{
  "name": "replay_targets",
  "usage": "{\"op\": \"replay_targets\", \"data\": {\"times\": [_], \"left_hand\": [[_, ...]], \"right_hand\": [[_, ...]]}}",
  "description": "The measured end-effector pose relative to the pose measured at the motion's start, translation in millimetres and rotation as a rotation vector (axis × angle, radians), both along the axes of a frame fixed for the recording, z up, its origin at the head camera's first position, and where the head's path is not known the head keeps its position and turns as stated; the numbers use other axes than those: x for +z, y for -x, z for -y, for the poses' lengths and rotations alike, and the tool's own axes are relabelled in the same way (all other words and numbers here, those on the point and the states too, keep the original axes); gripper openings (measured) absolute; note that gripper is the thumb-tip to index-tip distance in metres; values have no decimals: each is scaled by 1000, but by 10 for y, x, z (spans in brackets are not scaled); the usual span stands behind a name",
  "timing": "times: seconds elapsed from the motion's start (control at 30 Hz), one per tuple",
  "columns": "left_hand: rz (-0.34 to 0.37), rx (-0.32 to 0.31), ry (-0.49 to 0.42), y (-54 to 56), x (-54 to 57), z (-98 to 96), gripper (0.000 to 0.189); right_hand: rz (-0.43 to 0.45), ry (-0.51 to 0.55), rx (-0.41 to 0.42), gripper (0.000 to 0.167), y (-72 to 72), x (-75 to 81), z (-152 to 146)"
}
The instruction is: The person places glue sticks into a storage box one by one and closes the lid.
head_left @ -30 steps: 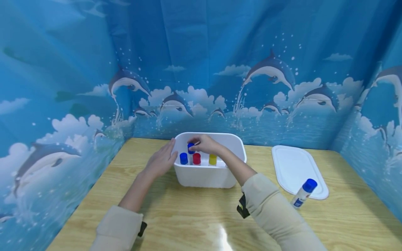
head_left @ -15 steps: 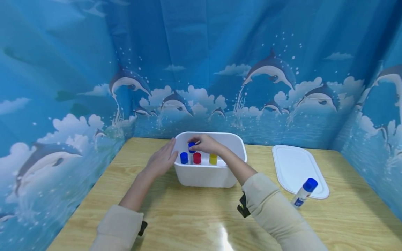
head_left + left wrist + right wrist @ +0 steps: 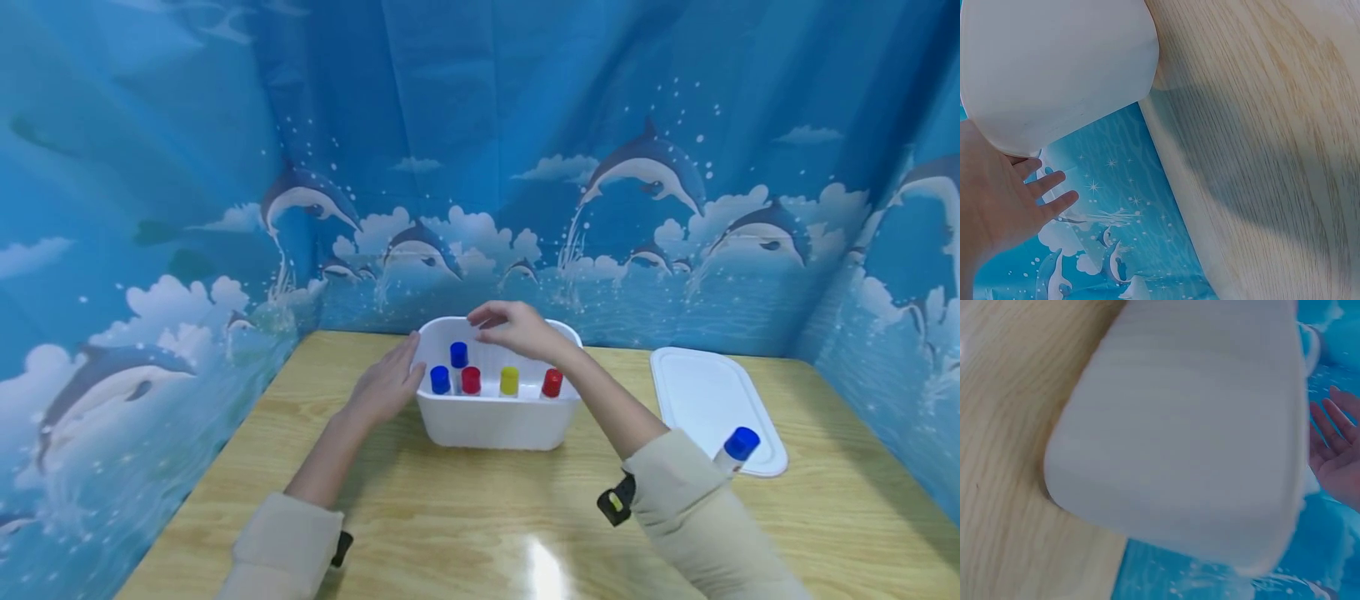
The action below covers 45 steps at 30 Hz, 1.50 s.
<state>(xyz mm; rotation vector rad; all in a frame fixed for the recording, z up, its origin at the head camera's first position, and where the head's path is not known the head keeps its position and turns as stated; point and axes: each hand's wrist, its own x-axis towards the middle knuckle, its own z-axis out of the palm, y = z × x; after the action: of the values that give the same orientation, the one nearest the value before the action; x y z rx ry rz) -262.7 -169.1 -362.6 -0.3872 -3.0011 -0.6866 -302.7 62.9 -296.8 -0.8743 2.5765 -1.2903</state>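
Note:
A white plastic bin [image 3: 495, 423] stands near the back of the table. Inside it, bottles with coloured caps stand upright: a blue-capped bottle [image 3: 459, 355] at the back left, another blue cap [image 3: 440, 380], a red cap [image 3: 471, 382], a yellow cap [image 3: 509, 382] and a second red cap [image 3: 552, 383] along the front; their lower parts are hidden by the wall. My left hand [image 3: 384, 385] rests against the bin's left end, fingers straight. Over the bin's back rim hovers my right hand [image 3: 517, 329], loosely bent and holding nothing. The right wrist view shows this hand [image 3: 1338, 450] beyond the bin.
A white lid [image 3: 708, 404] lies flat on the wooden table [image 3: 450, 517] to the right. By its near edge stands one more blue-capped white bottle [image 3: 738, 450], partly hidden behind my right sleeve. A blue dolphin-print curtain [image 3: 480, 167] encloses the back and sides.
My right hand has let go of the blue-capped bottle at the bin's back left and risen up and to the right. The right-hand red cap has come into view. My left hand stays put.

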Motion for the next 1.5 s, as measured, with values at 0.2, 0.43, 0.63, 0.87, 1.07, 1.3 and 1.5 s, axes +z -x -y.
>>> {"op": "replay_targets", "data": {"times": [0.2,0.43,0.63,0.87,1.07,1.3,1.5], "left_hand": [[6,4,-6,2,-11,-4,61],[27,12,-21,4,-28,5,62],[23,5,-28,-6,-22,12,61],[33,9,-38,-8,-26,14,61],[21,5,-40,-20,-8,0,61],[34,12,-54,-16,-13,1,62],[47,11,-52,-6,-19,8,62]], "right_hand": [[-96,80,-80,33,-432,263,-542],[-221,101,-219,33,-995,346,-1264],[-246,85,-337,29,-1314,171,-1834],[-142,60,-474,34,-1463,-164,-2331],[-57,-11,-521,39,-1518,-373,-2541],[-101,-12,-535,41,-1525,-520,-2609],[-81,11,-550,43,-1493,-652,-2673]]}}
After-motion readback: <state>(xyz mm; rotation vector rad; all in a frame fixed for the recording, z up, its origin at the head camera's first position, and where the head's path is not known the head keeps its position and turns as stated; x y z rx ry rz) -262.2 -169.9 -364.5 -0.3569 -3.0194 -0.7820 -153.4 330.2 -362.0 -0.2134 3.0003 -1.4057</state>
